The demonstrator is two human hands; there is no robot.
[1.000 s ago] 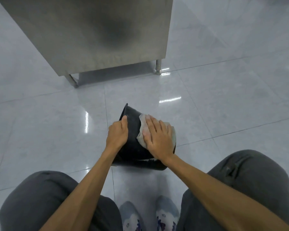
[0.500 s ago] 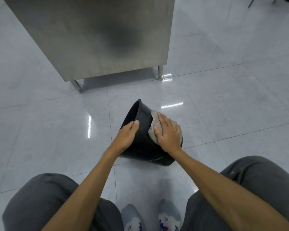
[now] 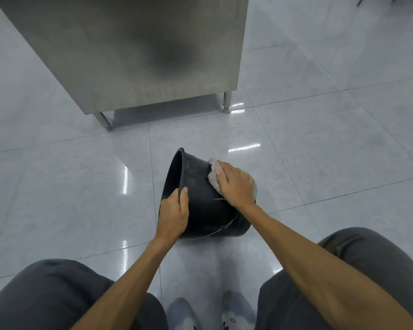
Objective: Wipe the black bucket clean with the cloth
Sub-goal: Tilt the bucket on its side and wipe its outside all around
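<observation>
The left hand (image 3: 173, 216) grips the bucket (image 3: 202, 208) rim; the flat right hand (image 3: 236, 185) mostly hides the cloth (image 3: 213, 181).

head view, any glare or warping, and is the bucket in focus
Head view: light streaks glare on the glossy floor; the wide-angle lens slants the metal cabinet edges; the black bucket is sharp, with a dull sheen.

Black bucket (image 3: 200, 186), centre: smooth plastic look, dull sheen, pale scratch lines low on the wall. Cloth (image 3: 213, 180): pale, nubby, towel-like. Floor (image 3: 57, 186): glossy polished tile, mirrored light streaks. Cabinet (image 3: 129, 55), upper left: brushed metal, satin. Trousers (image 3: 57, 294), bottom: matt grey fabric.
</observation>
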